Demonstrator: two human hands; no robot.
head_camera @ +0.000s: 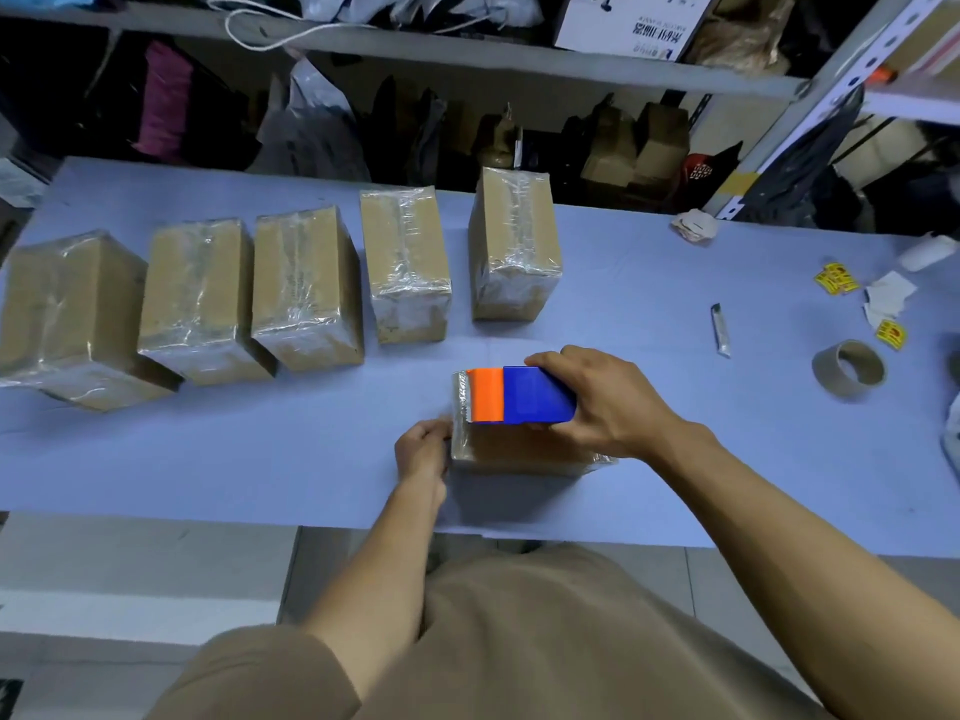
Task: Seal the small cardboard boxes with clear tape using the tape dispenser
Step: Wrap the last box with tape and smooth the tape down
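Note:
A small cardboard box (514, 452) lies on the blue table (260, 459) just in front of me. On top of it rests the blue and orange tape dispenser (519, 394), with its orange end at the box's left edge. My right hand (608, 402) grips the dispenser's blue body from the right. My left hand (423, 449) presses against the box's left side, where clear tape folds over the edge. Much of the box's top is hidden under the dispenser and my right hand.
Several taped cardboard boxes (306, 288) stand in a row across the back of the table. On the right lie an empty tape core (848, 370), a small cutter (720, 330), yellow stickers (835, 278) and paper scraps. Cluttered shelves (467, 54) rise behind.

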